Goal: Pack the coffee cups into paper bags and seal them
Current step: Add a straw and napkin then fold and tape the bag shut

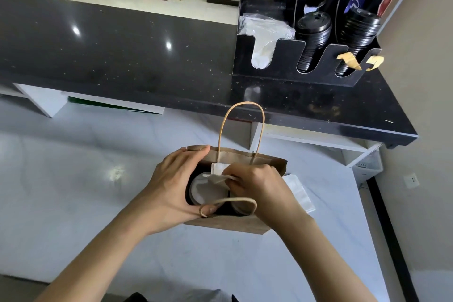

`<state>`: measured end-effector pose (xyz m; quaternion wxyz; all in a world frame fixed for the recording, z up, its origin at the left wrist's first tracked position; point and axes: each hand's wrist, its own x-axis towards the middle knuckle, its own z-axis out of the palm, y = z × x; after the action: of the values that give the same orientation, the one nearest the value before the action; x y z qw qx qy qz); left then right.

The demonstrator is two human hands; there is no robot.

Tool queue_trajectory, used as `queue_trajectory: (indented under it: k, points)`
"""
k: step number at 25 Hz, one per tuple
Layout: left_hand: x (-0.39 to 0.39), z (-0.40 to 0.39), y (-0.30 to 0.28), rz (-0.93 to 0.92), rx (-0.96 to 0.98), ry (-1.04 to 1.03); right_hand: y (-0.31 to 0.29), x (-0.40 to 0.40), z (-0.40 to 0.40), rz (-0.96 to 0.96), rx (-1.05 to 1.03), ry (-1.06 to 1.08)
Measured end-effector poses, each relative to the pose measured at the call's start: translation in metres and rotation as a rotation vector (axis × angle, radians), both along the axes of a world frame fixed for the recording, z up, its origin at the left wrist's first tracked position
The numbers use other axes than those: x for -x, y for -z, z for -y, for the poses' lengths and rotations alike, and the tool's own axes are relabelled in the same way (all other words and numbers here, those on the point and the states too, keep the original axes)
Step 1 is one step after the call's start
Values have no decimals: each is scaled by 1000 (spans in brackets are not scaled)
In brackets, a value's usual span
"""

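A brown paper bag (pixel 228 224) with twine handles stands open on the white counter (pixel 73 191). Inside it I see a coffee cup with a white lid (pixel 203 190) on the left; a second dark cup (pixel 241 207) sits beside it, mostly hidden. My left hand (pixel 171 186) grips the bag's left end, fingers over the far rim and thumb at the near handle. My right hand (pixel 257 185) is inside the bag's mouth and pinches a white paper napkin (pixel 221 176) lying over the cups.
A raised black stone counter (pixel 122 51) runs behind the bag. On its right stands a black organizer (pixel 289 68) with stacked black lids (pixel 313 29) and clear packets. A white packet (pixel 300 191) lies right of the bag. A wall closes the right side.
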<state>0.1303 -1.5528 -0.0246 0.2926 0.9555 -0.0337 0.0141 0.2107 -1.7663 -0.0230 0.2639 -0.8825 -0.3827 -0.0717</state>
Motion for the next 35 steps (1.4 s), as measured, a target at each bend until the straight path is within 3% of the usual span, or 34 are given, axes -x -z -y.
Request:
queue_trajectory:
  k: [3,7,14,22,27,35]
  points:
    - [0,0,-2,-12,14,1,-2,-7,-9,-42,133,15]
    - [1,-1,-3,-14,17,7,-10,3,-11,-515,252,16]
    - [0,0,-3,-20,5,8,-10,3,-4,-690,163,66]
    - [0,-2,3,12,12,-34,-32,9,23,-524,-164,153]
    - [1,-2,4,122,14,-46,-24,8,42,-358,-457,399]
    - [8,-7,-7,243,73,-135,-2,17,65,-449,-663,593]
